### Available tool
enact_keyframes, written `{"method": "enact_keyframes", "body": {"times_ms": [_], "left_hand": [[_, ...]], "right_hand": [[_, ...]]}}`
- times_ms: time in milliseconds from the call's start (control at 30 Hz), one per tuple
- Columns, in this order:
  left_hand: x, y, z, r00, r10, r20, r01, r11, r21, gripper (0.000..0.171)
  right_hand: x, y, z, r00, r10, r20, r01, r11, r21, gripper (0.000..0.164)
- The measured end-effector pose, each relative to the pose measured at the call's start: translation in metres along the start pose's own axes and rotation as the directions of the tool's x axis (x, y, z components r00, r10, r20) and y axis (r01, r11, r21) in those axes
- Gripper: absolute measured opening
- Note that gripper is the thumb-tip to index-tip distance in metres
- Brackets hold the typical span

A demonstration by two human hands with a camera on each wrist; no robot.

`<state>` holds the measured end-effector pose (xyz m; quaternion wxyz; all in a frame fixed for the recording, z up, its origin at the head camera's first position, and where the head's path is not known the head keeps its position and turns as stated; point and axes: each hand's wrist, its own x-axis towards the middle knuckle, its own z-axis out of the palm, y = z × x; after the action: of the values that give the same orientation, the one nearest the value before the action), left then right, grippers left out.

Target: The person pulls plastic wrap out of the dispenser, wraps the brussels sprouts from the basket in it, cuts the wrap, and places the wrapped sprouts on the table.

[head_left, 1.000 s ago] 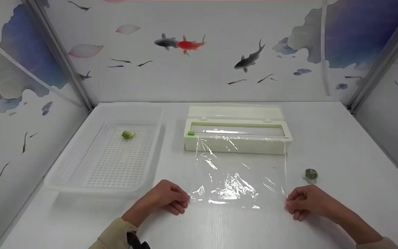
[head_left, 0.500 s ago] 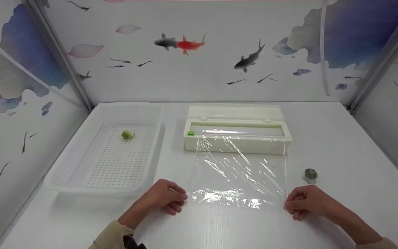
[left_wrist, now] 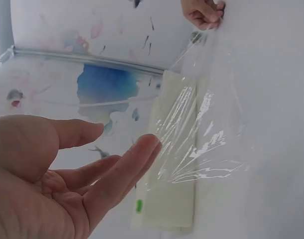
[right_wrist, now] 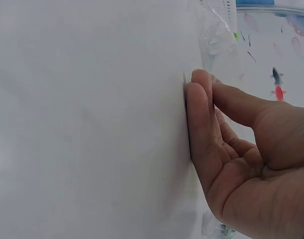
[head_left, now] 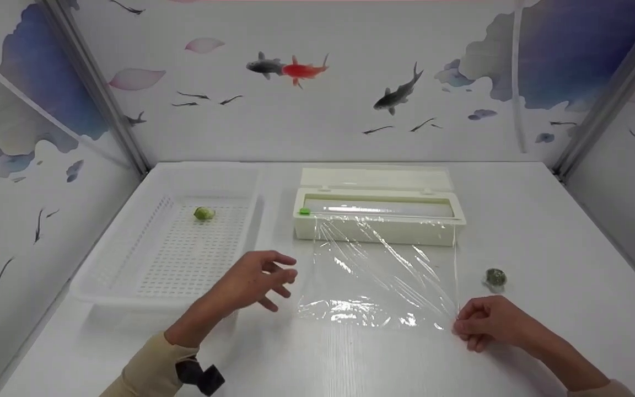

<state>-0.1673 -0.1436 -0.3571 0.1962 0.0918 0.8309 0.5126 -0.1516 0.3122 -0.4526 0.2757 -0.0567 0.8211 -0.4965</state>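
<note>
A sheet of clear plastic wrap (head_left: 383, 275) stretches over the table toward me from a cream dispenser box (head_left: 378, 231) with its lid raised. My right hand (head_left: 496, 322) pinches the near right corner of the wrap between thumb and fingers. In the right wrist view, the fingers (right_wrist: 199, 112) of that hand lie against the white table. My left hand (head_left: 257, 281) is lifted left of the wrap, fingers spread and holding nothing. Seen from the left wrist, its thumb and fingers stand apart, with the wrap beyond them. The near left corner of the wrap hangs loose.
A white perforated basket (head_left: 130, 275) stands on the left, with a small green wrapped item (head_left: 204, 214) in it. Right of the wrap, near my right hand, lies a dark green plastic-wrapped ball (head_left: 495, 278). A green slider (head_left: 305, 212) sits at the dispenser's left end.
My left hand has let go of the wrap's left corner and moved up and left, its fingers opening. The right hand stays in place, pinching the wrap.
</note>
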Motion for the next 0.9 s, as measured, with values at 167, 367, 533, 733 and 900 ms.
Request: {"method": "enact_keyframes", "body": {"times_ms": [167, 367, 533, 733, 900], "left_hand": [[0.006, 0.017, -0.025, 0.994, 0.021, -0.106, -0.021, 1.0, -0.001, 0.035], [0.019, 0.026, -0.056, 0.975, 0.066, -0.211, -0.063, 0.998, 0.023, 0.038], [0.032, 0.022, -0.077, 0.964, 0.08, -0.255, -0.078, 0.997, 0.02, 0.04], [0.052, 0.009, -0.104, 0.946, 0.078, -0.316, -0.097, 0.994, -0.044, 0.044], [0.067, 0.002, -0.121, 0.923, 0.076, -0.378, -0.125, 0.987, -0.106, 0.045]], "right_hand": [[0.0, 0.0, 0.0, 1.0, 0.005, -0.002, -0.005, 1.0, -0.01, 0.03], [0.001, 0.0, 0.0, 1.0, 0.016, -0.01, -0.016, 1.0, -0.021, 0.029], [0.001, 0.001, 0.001, 0.999, 0.032, -0.025, -0.033, 0.999, -0.03, 0.03], [0.001, 0.002, 0.001, 0.999, 0.037, -0.031, -0.038, 0.999, -0.032, 0.03], [0.002, 0.003, 0.0, 0.999, 0.025, -0.023, -0.025, 1.0, -0.018, 0.031]]}}
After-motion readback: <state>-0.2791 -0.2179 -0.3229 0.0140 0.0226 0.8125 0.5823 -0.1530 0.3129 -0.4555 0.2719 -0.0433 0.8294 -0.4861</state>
